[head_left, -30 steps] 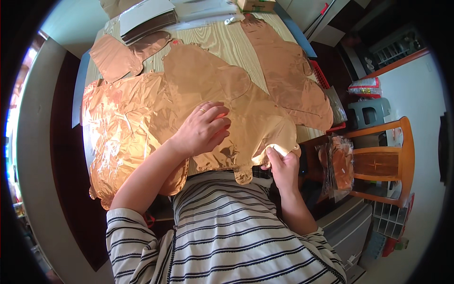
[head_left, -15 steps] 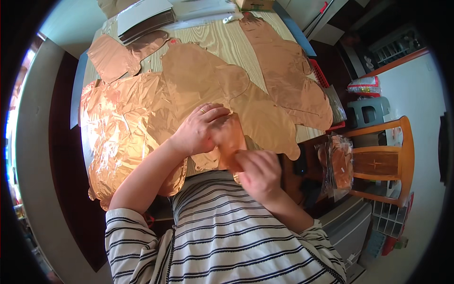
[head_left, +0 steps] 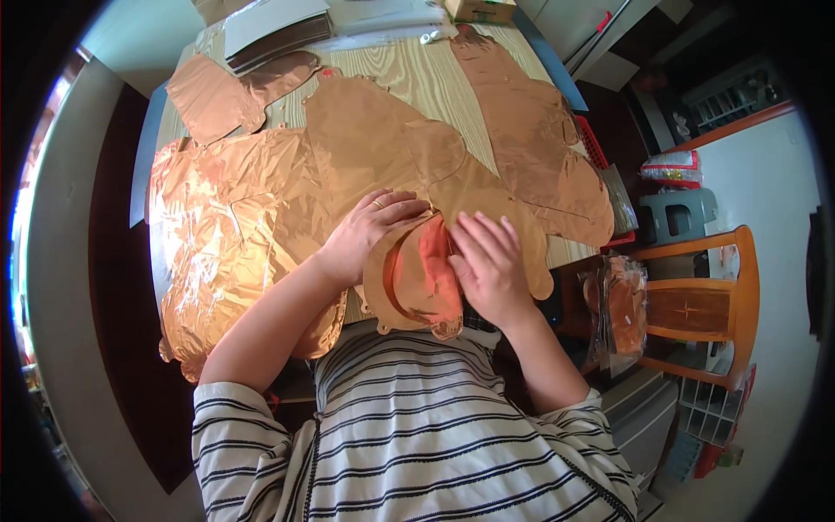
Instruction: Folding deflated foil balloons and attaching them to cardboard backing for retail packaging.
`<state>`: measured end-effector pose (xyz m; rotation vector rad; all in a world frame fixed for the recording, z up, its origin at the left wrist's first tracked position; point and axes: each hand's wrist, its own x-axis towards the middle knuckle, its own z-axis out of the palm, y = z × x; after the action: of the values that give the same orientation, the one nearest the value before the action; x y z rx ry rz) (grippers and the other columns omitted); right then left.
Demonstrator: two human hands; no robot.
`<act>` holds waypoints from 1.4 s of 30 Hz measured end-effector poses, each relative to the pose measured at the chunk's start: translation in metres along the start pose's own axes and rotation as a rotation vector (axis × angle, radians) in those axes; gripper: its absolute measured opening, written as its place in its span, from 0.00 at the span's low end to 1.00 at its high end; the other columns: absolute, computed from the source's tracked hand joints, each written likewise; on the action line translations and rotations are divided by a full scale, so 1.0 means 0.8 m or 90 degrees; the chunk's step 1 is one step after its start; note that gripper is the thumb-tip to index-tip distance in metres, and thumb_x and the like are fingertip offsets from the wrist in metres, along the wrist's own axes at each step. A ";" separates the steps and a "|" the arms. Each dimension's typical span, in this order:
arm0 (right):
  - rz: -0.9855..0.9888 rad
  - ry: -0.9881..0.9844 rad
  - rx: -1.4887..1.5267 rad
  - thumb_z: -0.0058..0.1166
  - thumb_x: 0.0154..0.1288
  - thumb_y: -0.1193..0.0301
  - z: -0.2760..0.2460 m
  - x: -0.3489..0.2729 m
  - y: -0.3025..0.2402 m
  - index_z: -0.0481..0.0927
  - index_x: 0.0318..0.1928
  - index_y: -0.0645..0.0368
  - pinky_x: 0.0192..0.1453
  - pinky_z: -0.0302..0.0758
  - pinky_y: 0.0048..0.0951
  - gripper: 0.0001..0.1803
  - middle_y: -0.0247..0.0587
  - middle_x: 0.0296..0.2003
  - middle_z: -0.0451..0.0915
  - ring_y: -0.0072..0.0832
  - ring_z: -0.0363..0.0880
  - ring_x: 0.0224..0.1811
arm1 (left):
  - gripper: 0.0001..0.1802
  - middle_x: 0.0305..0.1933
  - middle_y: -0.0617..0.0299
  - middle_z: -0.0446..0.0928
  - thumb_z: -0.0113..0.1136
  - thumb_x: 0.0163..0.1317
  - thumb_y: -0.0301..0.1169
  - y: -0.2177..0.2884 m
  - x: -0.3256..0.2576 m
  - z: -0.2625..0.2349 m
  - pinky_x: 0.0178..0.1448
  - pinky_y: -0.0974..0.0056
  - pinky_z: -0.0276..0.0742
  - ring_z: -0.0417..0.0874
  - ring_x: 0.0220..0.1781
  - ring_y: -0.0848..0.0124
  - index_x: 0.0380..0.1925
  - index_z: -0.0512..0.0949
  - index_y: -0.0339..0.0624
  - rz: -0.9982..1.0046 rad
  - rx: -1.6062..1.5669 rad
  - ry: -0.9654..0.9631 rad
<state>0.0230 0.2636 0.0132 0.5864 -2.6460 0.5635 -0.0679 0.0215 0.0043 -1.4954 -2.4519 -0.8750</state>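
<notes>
A flat copper-coloured foil balloon (head_left: 370, 130) is spread across the middle of the table, its near end folded over on itself. The folded part (head_left: 426, 270) lies close to my body and shows an orange-red inner surface. My left hand (head_left: 376, 228) rests on it from the left, fingers stretched and laid flat on the foil, a ring on one of them; its thumb is hidden. At the fold's right edge is my right hand (head_left: 491, 265), open, fingers extended, palm side toward the foil. Whether it touches the foil I cannot tell.
More flat foil balloons lie about: a crinkled shiny one (head_left: 222, 235) at left and another (head_left: 531, 130) at right. Grey-white boards (head_left: 277, 30) and clear plastic packets (head_left: 383, 30) sit at the far edge. A wooden chair (head_left: 691, 304) bearing bagged foil pieces (head_left: 624, 304) stands right.
My right hand has moved up and opened out from its grip on the foil's lower edge. The folded foil has spread wider, showing its orange-red inside. My left hand stays nearly in place.
</notes>
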 end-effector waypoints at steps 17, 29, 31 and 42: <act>-0.005 -0.124 -0.015 0.57 0.72 0.59 0.009 -0.001 -0.002 0.72 0.70 0.59 0.77 0.54 0.62 0.31 0.55 0.72 0.66 0.55 0.63 0.73 | 0.32 0.68 0.53 0.76 0.62 0.55 0.37 -0.002 0.000 -0.003 0.77 0.48 0.64 0.72 0.72 0.54 0.61 0.78 0.37 -0.007 0.004 -0.030; 0.003 -0.162 -0.064 0.59 0.69 0.55 0.008 0.002 -0.011 0.69 0.72 0.56 0.78 0.52 0.62 0.35 0.56 0.73 0.63 0.56 0.61 0.75 | 0.24 0.61 0.52 0.79 0.61 0.61 0.29 -0.002 0.004 -0.003 0.74 0.49 0.68 0.77 0.66 0.53 0.59 0.79 0.39 -0.056 -0.114 0.015; 0.007 -0.172 -0.065 0.59 0.69 0.56 0.005 0.005 -0.013 0.70 0.72 0.56 0.78 0.52 0.62 0.35 0.58 0.72 0.63 0.57 0.60 0.75 | 0.21 0.55 0.50 0.82 0.61 0.64 0.25 -0.003 0.005 -0.002 0.70 0.50 0.72 0.81 0.60 0.50 0.58 0.80 0.37 -0.145 -0.258 0.052; 0.013 -0.178 -0.064 0.58 0.70 0.56 0.000 0.004 -0.012 0.76 0.66 0.55 0.79 0.51 0.62 0.29 0.60 0.72 0.63 0.59 0.58 0.75 | 0.20 0.58 0.51 0.82 0.65 0.62 0.26 0.036 0.016 0.018 0.72 0.43 0.71 0.80 0.64 0.51 0.55 0.80 0.36 -0.038 0.003 0.045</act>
<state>0.0245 0.2548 0.0172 0.6502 -2.9239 0.3731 -0.0476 0.0485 0.0094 -1.3711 -2.4575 -0.9159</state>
